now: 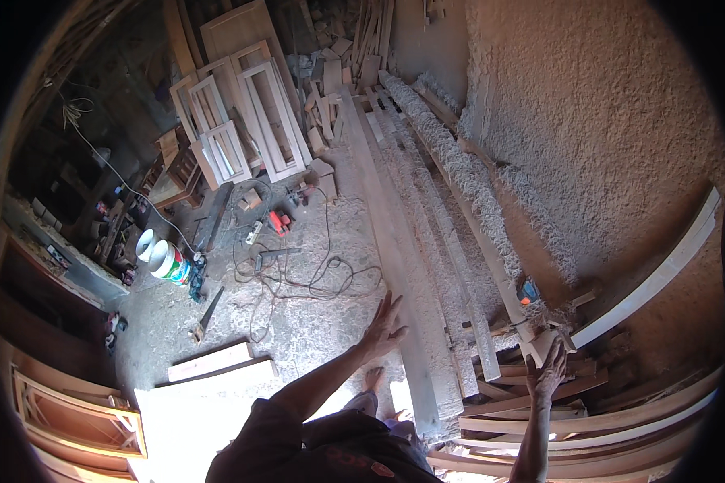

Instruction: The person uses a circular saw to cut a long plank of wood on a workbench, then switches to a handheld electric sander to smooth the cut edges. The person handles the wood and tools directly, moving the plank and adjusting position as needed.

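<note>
My left hand [383,328] is raised with its fingers spread, holding nothing, beside a long wide plank [407,330]. At the near end of a long wooden beam [517,315], my right hand [546,372] has its fingers round the wood. Curly shavings [467,181] lie thickly along that beam. Close to its near end sits a small blue and orange object [528,291], too small to name surely. A narrower board [463,294] runs between the plank and the beam.
Stacked boards [604,423] lie at lower right, near a pale strip [660,278] leaning on the rough wall. Wooden frames [274,121] lean at the back. Across the floor spread a tangled cable [298,282], a red power tool [279,223], a handsaw [209,312] and a bucket [169,262].
</note>
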### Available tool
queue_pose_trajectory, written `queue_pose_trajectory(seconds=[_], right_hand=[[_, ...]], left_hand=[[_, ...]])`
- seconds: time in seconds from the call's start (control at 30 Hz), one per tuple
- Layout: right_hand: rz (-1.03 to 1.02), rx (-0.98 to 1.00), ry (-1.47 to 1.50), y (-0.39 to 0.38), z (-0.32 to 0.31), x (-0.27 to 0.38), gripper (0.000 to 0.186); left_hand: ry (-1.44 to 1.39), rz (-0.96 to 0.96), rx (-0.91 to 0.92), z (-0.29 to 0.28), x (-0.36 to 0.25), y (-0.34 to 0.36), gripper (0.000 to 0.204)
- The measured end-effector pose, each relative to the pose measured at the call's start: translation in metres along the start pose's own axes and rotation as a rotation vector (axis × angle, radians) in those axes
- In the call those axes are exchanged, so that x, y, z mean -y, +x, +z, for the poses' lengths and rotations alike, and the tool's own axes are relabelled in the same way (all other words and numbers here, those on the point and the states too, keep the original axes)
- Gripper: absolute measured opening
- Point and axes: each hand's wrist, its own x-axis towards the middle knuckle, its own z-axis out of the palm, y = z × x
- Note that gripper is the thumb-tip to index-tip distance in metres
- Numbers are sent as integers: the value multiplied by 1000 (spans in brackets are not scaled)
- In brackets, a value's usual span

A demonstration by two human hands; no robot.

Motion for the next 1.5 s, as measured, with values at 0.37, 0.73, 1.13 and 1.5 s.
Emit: queue_pose_trajectory(seconds=[0.37, 0.73, 1.13, 1.5], right_hand=[[-112, 517, 687, -227, -32, 174, 108], [-250, 169, 706, -167, -98, 206, 98], [-573, -342, 1006, 34, -328, 353, 109], [-658, -442, 1003, 45, -349, 386, 96]], left_hand=[[-917, -1004, -10, 96, -13, -79, 90], [-1175, -950, 86, 67, -93, -99, 86], [-1917, 421, 316, -158, -275, -34, 78], [-2171, 553, 525, -186, -277, -25, 79]])
